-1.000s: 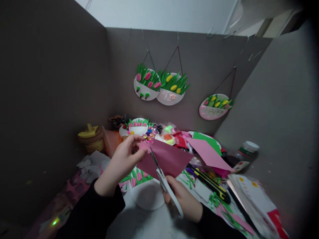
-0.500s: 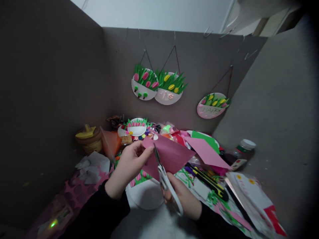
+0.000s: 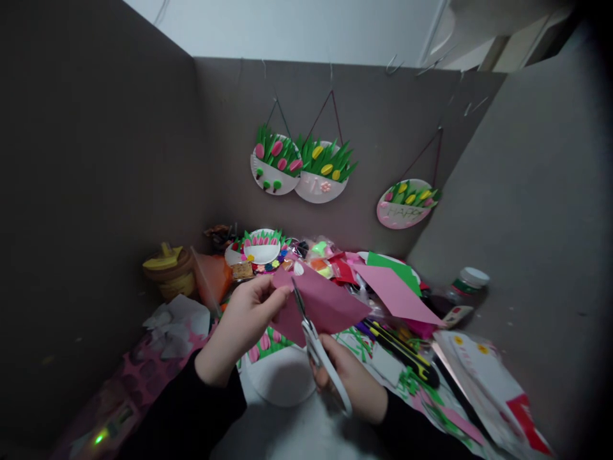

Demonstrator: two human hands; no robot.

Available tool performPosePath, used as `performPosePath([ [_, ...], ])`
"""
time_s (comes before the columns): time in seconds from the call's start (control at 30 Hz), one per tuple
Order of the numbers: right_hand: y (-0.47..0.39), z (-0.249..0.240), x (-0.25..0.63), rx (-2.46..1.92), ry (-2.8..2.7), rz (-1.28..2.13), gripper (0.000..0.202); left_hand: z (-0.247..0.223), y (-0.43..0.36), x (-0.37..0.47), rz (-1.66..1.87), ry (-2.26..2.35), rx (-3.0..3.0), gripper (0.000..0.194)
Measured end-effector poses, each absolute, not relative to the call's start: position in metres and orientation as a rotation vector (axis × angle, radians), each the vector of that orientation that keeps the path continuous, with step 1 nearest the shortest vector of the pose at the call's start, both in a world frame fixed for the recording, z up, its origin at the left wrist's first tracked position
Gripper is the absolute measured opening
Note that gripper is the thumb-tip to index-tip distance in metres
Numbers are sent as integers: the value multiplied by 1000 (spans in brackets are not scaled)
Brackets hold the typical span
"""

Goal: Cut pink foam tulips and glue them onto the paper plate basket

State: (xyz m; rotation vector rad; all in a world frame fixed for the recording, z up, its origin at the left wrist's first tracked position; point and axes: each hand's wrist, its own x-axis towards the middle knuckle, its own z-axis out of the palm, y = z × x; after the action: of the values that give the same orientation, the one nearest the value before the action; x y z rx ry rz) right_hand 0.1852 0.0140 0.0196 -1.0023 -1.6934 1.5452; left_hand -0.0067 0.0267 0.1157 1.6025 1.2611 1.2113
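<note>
Back panel [image 3: 368, 108]: three paper-plate baskets on cords. Pink-tulip plate [image 3: 275, 182] and yellow-tulip plate [image 3: 322, 190] side by side, edges overlapping; plate lettered "HAPPY" [image 3: 399, 220] well apart, toward the right panel [image 3: 517, 211].

Worktop [image 3: 282, 434], far left corner: yellow-brown pot [image 3: 171, 271], orange bag [image 3: 218, 278] just beside it. Far edge, left of middle: small pink-tulip basket [image 3: 262, 255]. Far right corner: green sheet [image 3: 393, 271]; white-lidded jar [image 3: 472, 281].

Left edge: crumpled white paper [image 3: 179, 319] near pink sheet with round holes [image 3: 143, 370]. Near left corner: green light [image 3: 101, 437], its device too dim to identify. Toward right edge: black-and-yellow cutter [image 3: 402, 353], green scraps [image 3: 410, 381], red-and-white packet [image 3: 507, 390].
</note>
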Motion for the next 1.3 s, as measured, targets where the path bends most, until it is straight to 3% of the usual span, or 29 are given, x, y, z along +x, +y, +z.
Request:
performPosePath([
  [1.3,17,31,186,-1069,-1664,1556,22,121,25,-18,1088,1332,1767,30],
])
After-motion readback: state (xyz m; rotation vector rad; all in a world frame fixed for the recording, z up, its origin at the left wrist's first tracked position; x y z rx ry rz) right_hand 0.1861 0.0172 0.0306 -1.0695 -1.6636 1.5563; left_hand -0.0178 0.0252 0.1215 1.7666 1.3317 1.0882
